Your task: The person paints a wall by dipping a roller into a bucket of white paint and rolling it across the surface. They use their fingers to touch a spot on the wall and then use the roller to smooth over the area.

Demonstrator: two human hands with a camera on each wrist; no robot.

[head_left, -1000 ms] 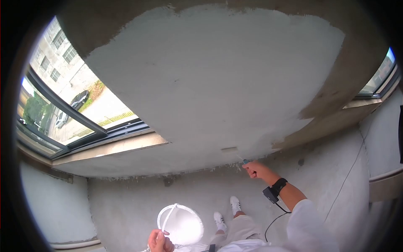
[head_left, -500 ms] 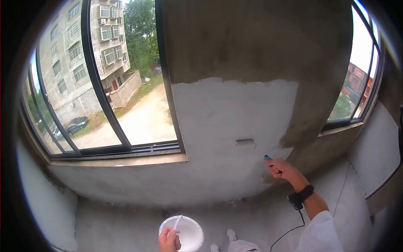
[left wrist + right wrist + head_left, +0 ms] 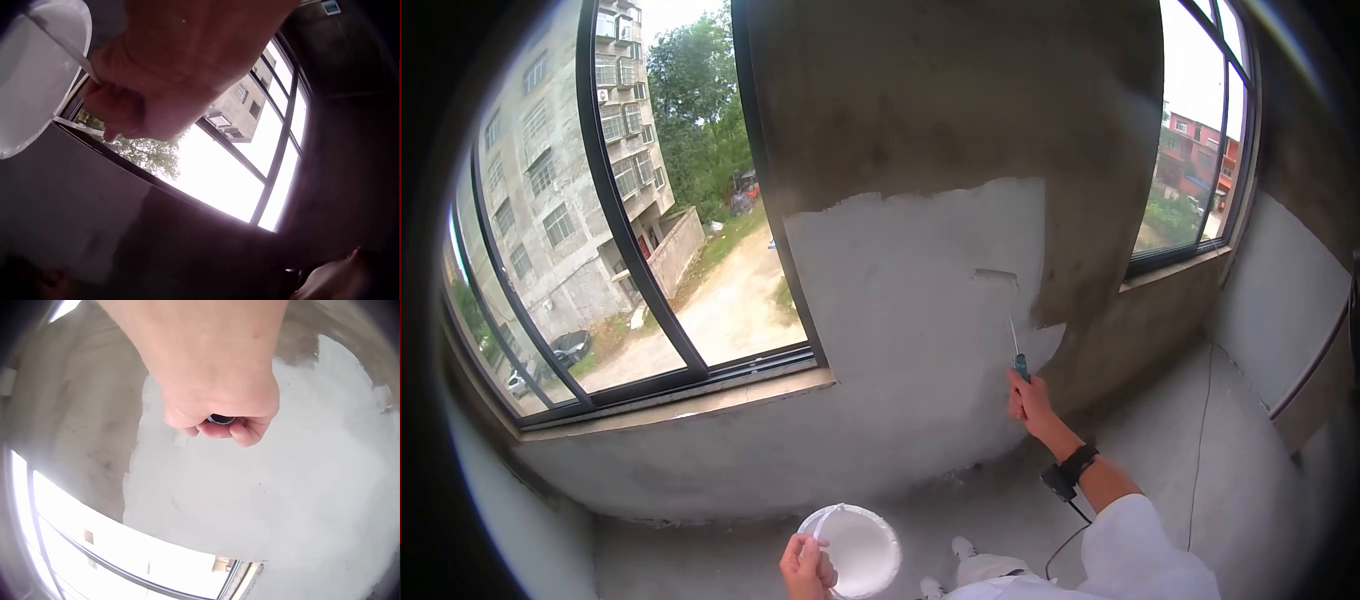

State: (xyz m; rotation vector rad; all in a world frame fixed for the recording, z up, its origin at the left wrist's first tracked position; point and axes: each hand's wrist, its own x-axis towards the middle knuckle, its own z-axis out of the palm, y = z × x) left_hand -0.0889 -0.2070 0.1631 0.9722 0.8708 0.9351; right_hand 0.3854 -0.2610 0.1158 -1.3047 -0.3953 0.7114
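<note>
My right hand (image 3: 1032, 402) grips the teal handle (image 3: 1021, 366) of a paint roller. The roller's head (image 3: 997, 274) lies against the pale, freshly coated patch (image 3: 890, 290) of wall, near its right edge. In the right wrist view, my fingers (image 3: 247, 430) curl round the handle, whose dark butt end (image 3: 220, 419) shows; the roller head is hidden there. Low in the head view, my left hand (image 3: 808, 568) holds up a white bucket (image 3: 888, 530) by its strap-like handle (image 3: 830, 520). White paint fills part of the bucket. The left wrist view shows the left fingers (image 3: 115, 112) closed round that handle.
A large sliding window (image 3: 690, 340) with a sill stands left of the patch, a smaller window (image 3: 1190, 180) right of it. Brown bare wall (image 3: 960, 110) surrounds the patch above and right. A thin cable (image 3: 1198, 450) runs along the grey floor (image 3: 1140, 470).
The head view has tilted up from the floor to the wall and windows. The right hand has moved the roller up and rightward over the wall. The left hand still holds the bucket.
</note>
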